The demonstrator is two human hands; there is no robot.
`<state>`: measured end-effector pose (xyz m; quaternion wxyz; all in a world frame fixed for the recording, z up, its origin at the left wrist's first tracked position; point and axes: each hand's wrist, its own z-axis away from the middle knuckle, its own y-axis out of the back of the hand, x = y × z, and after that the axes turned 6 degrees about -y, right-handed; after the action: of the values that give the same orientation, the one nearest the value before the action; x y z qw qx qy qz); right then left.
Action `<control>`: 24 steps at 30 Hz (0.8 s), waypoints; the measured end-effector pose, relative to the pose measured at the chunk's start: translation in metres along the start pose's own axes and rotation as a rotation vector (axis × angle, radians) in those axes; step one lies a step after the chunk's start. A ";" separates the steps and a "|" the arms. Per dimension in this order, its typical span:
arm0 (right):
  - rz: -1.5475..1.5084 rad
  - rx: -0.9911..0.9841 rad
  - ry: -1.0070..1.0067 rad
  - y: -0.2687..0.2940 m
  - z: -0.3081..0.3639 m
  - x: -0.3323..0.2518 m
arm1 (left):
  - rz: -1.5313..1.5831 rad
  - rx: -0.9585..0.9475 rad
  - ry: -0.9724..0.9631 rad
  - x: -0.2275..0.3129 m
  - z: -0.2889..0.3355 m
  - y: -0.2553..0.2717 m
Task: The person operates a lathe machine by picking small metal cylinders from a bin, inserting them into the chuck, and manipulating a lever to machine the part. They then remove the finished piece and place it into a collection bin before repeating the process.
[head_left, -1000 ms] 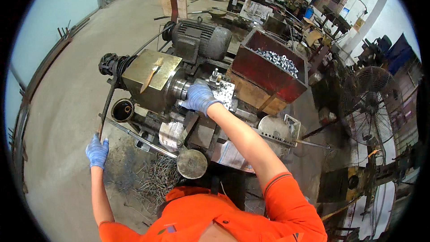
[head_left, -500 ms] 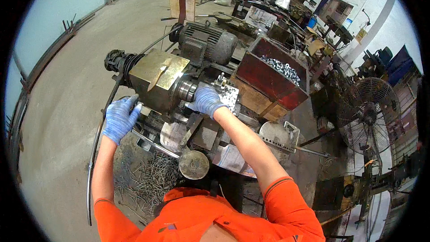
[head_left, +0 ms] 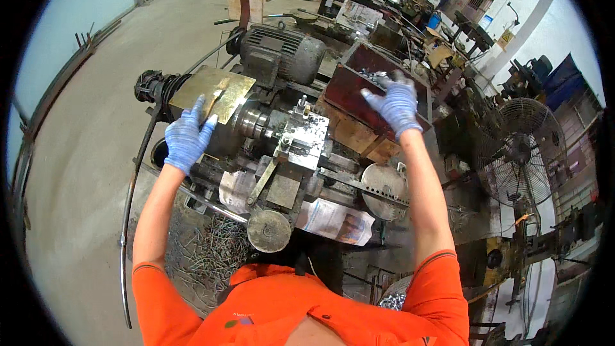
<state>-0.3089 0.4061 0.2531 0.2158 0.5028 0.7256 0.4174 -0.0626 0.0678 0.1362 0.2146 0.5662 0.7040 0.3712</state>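
My left hand (head_left: 187,134), in a blue knit glove, is at the front of the lathe headstock's brass-coloured cover (head_left: 238,90). Its fingers are apart, beside a slim tan piece like a stick (head_left: 218,95) lying on that cover. My right hand (head_left: 396,104), gloved the same, hovers over the dark red box (head_left: 346,90) with its fingers spread and their tips blurred. Small metal parts (head_left: 371,75) show inside the box, partly hidden by this hand. Between the hands are the round chuck (head_left: 254,122) and the tool block (head_left: 306,138), sprinkled with dark chips.
An electric motor (head_left: 282,51) stands behind the headstock. Curled metal shavings (head_left: 214,243) are heaped below, near a round handwheel (head_left: 269,230). A long bar (head_left: 131,230) runs down the left side. A caged fan (head_left: 520,150) stands at the right.
My right hand has left the chuck and moved right and away to the red box. My left hand has risen from the headstock's front side to its top cover.
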 end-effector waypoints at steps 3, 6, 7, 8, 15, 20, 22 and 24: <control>-0.242 0.068 -0.039 0.016 0.018 0.008 | -0.054 0.035 -0.065 -0.007 0.004 -0.019; -0.493 0.082 0.029 0.010 0.069 0.012 | 0.088 0.059 -0.053 0.004 0.011 -0.012; -0.496 0.084 0.042 0.007 0.090 0.020 | 0.195 0.065 -0.081 0.021 0.009 -0.003; -0.543 0.012 -0.002 0.010 0.108 0.018 | 0.255 0.204 -0.159 0.027 0.017 -0.006; -0.717 -0.240 -0.179 -0.017 0.217 0.049 | 0.397 -0.038 -0.182 0.091 0.024 -0.026; -0.770 -0.300 -0.349 -0.009 0.243 0.070 | 0.375 -0.124 -0.191 0.096 0.030 -0.040; -0.779 -0.309 -0.367 -0.010 0.252 0.073 | 0.284 -0.256 -0.207 0.092 0.033 -0.039; -0.746 -0.346 -0.388 -0.011 0.259 0.073 | 0.185 -0.383 -0.219 0.085 0.035 -0.035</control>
<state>-0.1545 0.5717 0.1066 0.5642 0.2326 0.7228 0.3242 -0.0821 0.1556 0.0975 0.3582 0.6141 0.5385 0.4524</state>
